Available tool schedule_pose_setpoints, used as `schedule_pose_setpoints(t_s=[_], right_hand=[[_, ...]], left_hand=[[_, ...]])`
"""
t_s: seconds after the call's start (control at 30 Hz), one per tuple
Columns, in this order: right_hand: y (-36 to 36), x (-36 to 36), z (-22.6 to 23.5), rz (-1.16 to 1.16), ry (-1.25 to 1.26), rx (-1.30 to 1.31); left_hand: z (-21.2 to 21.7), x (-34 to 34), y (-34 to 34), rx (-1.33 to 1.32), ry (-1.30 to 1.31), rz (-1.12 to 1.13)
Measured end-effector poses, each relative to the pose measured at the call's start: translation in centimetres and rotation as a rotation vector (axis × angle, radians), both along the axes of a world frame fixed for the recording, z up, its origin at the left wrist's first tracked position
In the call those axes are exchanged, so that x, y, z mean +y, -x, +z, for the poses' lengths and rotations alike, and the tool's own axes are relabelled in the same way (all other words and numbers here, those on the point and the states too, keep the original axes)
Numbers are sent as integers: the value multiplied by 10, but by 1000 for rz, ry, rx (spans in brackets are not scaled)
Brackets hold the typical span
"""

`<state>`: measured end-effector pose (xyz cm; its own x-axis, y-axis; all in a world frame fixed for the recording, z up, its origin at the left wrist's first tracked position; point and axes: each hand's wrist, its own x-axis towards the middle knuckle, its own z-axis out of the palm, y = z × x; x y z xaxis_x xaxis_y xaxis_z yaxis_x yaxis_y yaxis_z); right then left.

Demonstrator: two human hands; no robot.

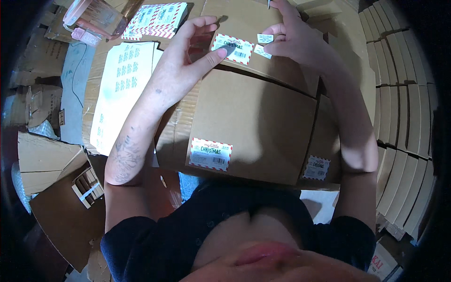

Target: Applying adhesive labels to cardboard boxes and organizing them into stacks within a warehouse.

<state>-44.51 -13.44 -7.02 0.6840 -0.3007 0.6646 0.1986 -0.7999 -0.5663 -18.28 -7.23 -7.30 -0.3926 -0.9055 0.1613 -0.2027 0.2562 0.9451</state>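
A red-and-white bordered label lies on the far flat brown cardboard box. My left hand rests over that box's left side, fingers apart, its thumb on the label. Just right of the label, my right hand has its fingertips closed at a small white printed sticker. A second small sticker shows by its other fingers. Nearer me lies another brown box with a matching label at its lower left corner. A third box carries the same label.
Left of the boxes lie white sticker sheets. Behind them sit a stack of bordered labels and a clear lidded cup with pinkish contents. Stacked flat cartons line the right side. An open carton stands at lower left.
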Motion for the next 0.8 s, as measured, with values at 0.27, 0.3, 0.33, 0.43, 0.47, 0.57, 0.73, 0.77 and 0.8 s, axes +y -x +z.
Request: schedule_pose_setpoints(t_s=[0.27,0.3,0.33,0.43,0.47,0.57,0.73,0.77,0.8], right_hand=[[-1,10,8,-283,-274,216],[-2,4,2,-64,11,21],[0,1,-1,-64,12,22],[5,-3,-4,-38,39,26],[7,-3,-5,-37,3,27],[-9,18,31,-235,-344,260],[9,-5,-2,-9,-35,53],[14,-7,-6,15,-59,51],[12,-9,-8,48,-86,47]], left_hand=[[-2,0,-1,-10,40,-9],[0,2,-1,-19,12,-6],[1,3,-1,-27,-15,-2],[1,2,1,-32,-19,-3],[1,2,2,-33,-21,-6],[-2,4,-5,-43,-11,12],[-2,3,0,-57,37,-5],[-1,2,1,-56,37,-8],[-1,2,0,-65,33,-5]])
